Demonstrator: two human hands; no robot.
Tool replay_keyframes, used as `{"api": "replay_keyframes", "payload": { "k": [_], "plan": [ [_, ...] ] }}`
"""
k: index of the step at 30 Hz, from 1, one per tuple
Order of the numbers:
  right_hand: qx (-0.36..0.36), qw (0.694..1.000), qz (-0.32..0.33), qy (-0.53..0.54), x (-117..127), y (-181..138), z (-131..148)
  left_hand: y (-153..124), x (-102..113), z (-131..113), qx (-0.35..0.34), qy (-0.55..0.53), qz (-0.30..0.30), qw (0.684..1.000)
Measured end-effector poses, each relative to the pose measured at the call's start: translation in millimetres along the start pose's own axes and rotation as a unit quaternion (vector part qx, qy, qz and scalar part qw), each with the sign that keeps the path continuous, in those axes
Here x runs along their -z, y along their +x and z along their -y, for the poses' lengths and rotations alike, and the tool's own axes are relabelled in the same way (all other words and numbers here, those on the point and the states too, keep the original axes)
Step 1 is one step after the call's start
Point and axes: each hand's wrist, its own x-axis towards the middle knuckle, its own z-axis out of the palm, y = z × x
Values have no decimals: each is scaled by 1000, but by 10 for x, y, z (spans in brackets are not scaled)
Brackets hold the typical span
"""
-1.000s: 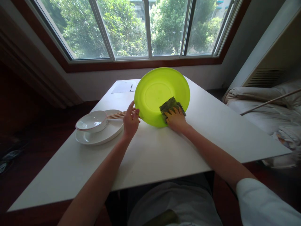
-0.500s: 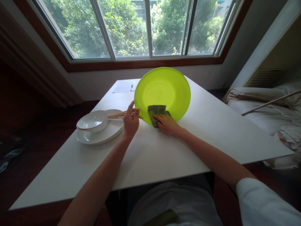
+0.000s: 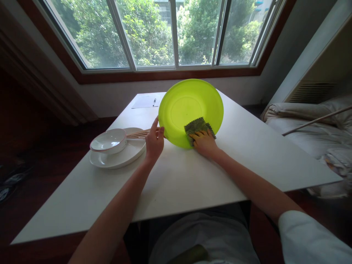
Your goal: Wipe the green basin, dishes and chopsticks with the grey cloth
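A lime-green basin (image 3: 181, 110) is tilted up over the table, its hollow side facing me. My left hand (image 3: 154, 141) grips its left rim, thumb in front and the other fingers partly hidden. Against the lower right of the inside, my right hand (image 3: 205, 143) presses a dark green scouring pad (image 3: 195, 125), fingers bent over it. Left of my left hand, a white bowl (image 3: 108, 141) rests on a white oval plate (image 3: 121, 161). Several wooden chopsticks (image 3: 136, 134) lie across the plate, their right ends passing behind my left hand.
The white table (image 3: 176, 190) narrows toward the window. A paper sheet (image 3: 141, 101) with a pen (image 3: 154, 102) lies at its far left. To the right stands a pale cushioned seat (image 3: 302, 128) with a thin stick (image 3: 316, 120) across it.
My right hand has slid the scouring pad rightward and slightly up across the inside of the basin. My left hand and the basin have shifted only slightly right.
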Motion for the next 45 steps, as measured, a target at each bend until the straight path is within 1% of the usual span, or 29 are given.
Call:
{"api": "replay_keyframes", "payload": {
  "k": [4,7,10,13,17,19,21,24,27,30,33,36,40,45],
  "plan": [
    [72,995,4,74,-39,-19,156,-2,-5,-18,-13,29,1,999],
    [88,991,0,96,-38,-14,182,-10,-11,-17,-9,14,15,1000],
    [97,991,13,94,3,-8,128,-17,-10,-23,14,-29,39,999],
    [68,997,17,41,55,-9,8,-16,-8,-28,35,-67,58,995],
    [-12,997,-19,-70,93,-7,-187,-9,-10,-1,34,-77,62,995],
    [-32,994,-34,-94,95,-2,-246,-8,-13,22,31,-77,60,995],
    [-36,994,-35,-95,89,3,-255,-10,-15,46,28,-81,61,994],
    [-7,999,-5,-49,81,6,-187,-17,-21,72,22,-103,71,992],
    [66,996,40,39,84,16,-89,-31,-32,77,23,-117,67,991],
    [119,986,58,100,95,48,-33,-52,-45,47,29,-114,49,992],
    [135,981,55,125,97,95,-26,-79,-57,-18,43,-124,37,991],
    [140,978,52,147,76,147,-11,-104,-68,-95,72,-142,23,987],
    [151,971,54,180,47,243,62,-115,-72,-163,93,-163,12,982],
    [180,962,68,195,125,426,131,-88,-48,-174,123,-183,-7,975]
  ]
}}
